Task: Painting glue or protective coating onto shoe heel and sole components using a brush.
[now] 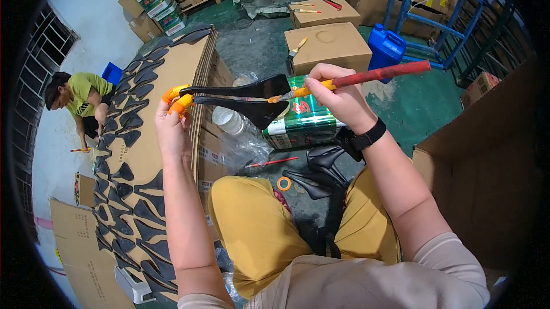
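Nearest the camera: your beige shirt (344, 280) and mustard trousers (249, 223). From the left: a co-worker in a lime shirt (86, 91), well apart, beyond the worktop (184, 64) and its rows of black parts (130, 137). Your left hand (172, 123), orange wraps (183, 104) on two digits, pinches the narrow end of a black two-bladed piece (260, 88), in mid-air between worktop and green tin (301, 130). Piece looks light, stiff, smooth; probably slippery wherever wet. Best hold: that narrow end, off the broad blades. Your right hand (342, 98) grips a red-handled brush (381, 74), bristles at the lower blade; contact hard to tell. Edges: worktop's side runs just beside your left hand; tin sits behind the blades. More room rightward, over the floor (395, 111), short of the open carton (481, 171).
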The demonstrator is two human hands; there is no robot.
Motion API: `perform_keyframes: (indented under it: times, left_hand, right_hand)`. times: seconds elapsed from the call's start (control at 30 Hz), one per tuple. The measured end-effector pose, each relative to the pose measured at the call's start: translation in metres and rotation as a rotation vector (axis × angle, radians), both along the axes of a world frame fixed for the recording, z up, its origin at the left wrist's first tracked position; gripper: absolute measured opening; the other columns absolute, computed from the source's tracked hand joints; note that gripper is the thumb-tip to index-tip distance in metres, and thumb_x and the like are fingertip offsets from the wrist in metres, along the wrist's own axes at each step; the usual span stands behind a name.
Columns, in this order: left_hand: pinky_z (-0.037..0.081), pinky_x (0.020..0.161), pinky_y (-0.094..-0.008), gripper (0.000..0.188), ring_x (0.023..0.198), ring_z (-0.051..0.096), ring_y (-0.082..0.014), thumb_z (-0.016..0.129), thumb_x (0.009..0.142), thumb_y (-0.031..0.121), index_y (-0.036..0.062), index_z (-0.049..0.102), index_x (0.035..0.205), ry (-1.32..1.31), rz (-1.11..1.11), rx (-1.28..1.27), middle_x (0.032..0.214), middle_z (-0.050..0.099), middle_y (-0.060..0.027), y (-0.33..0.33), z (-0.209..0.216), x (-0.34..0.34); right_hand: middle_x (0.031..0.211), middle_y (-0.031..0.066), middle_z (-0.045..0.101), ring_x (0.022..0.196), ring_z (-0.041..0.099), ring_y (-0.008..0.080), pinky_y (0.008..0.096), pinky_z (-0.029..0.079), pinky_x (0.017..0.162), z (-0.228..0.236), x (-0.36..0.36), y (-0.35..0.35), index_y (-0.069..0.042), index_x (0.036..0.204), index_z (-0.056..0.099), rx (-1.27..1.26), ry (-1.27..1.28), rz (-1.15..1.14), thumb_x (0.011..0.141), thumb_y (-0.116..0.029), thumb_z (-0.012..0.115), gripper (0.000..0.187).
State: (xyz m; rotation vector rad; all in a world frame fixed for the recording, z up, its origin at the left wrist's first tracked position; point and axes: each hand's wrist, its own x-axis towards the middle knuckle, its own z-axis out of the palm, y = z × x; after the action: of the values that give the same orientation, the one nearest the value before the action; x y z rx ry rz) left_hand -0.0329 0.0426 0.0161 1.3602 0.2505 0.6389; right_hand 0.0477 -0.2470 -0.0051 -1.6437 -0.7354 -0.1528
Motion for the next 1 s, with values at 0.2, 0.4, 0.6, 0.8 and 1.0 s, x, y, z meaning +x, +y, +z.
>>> perform_keyframes:
  times: [0.2, 0.4, 0.6, 0.8, 1.0]
  left_hand:
    - [0.034, 0.049, -0.0117, 0.024, 0.062, 0.049, -0.0006, 0.052, 0.084, -0.001, 0.0065, 0.059, 0.106, -0.006, -0.053, 0.064, 0.088, 0.061, 0.0000, -0.004, -0.002, -0.003]
    - [0.034, 0.049, -0.0115, 0.025, 0.062, 0.048, -0.0002, 0.052, 0.083, -0.002, 0.0060, 0.059, 0.106, -0.047, -0.049, 0.062, 0.089, 0.060, 0.0001, -0.021, -0.004, -0.004]
    - [0.034, 0.049, -0.0126, 0.027, 0.062, 0.047, -0.0002, 0.050, 0.082, -0.004, 0.0051, 0.059, 0.105, -0.043, -0.061, 0.087, 0.091, 0.060, -0.0004, -0.030, -0.002, -0.002]
    - [0.031, 0.047, -0.0134, 0.026, 0.057, 0.044, 0.0002, 0.050, 0.082, -0.003, 0.0053, 0.060, 0.104, 0.025, 0.015, 0.258, 0.084, 0.061, 0.0007, 0.004, -0.006, 0.015]
    - [0.028, 0.046, -0.0132, 0.022, 0.054, 0.042, -0.0004, 0.053, 0.082, 0.000, 0.0053, 0.060, 0.102, 0.039, 0.017, 0.254, 0.080, 0.062, -0.0006, 0.040, 0.005, 0.022]
  right_hand:
    - [0.058, 0.0036, 0.053, 0.055, 0.049, 0.0112, 0.0269, 0.037, 0.051, -0.004, 0.003, 0.005, 0.000, 0.070, 0.057, 0.041, 0.156, -0.094, 0.082, -0.019, 0.059, 0.022]
    - [0.058, 0.0055, 0.053, 0.053, 0.049, 0.0140, 0.0284, 0.039, 0.051, -0.006, -0.006, 0.011, -0.002, 0.073, 0.058, 0.004, -0.086, -0.140, 0.084, -0.021, 0.059, 0.022]
    - [0.061, 0.0070, 0.055, 0.055, 0.052, 0.0141, 0.0270, 0.040, 0.051, -0.012, -0.001, 0.008, 0.000, 0.076, 0.059, -0.044, -0.217, -0.131, 0.084, -0.015, 0.059, 0.017]
    - [0.061, 0.0004, 0.056, 0.055, 0.051, 0.0078, 0.0230, 0.039, 0.051, -0.005, 0.015, -0.010, 0.001, 0.075, 0.061, 0.048, -0.117, -0.189, 0.083, -0.015, 0.057, 0.019]
    - [0.056, 0.0015, 0.053, 0.047, 0.048, 0.0070, 0.0241, 0.035, 0.044, -0.013, 0.031, -0.026, 0.001, 0.075, 0.061, -0.223, -0.100, -0.209, 0.083, -0.017, 0.058, 0.020]
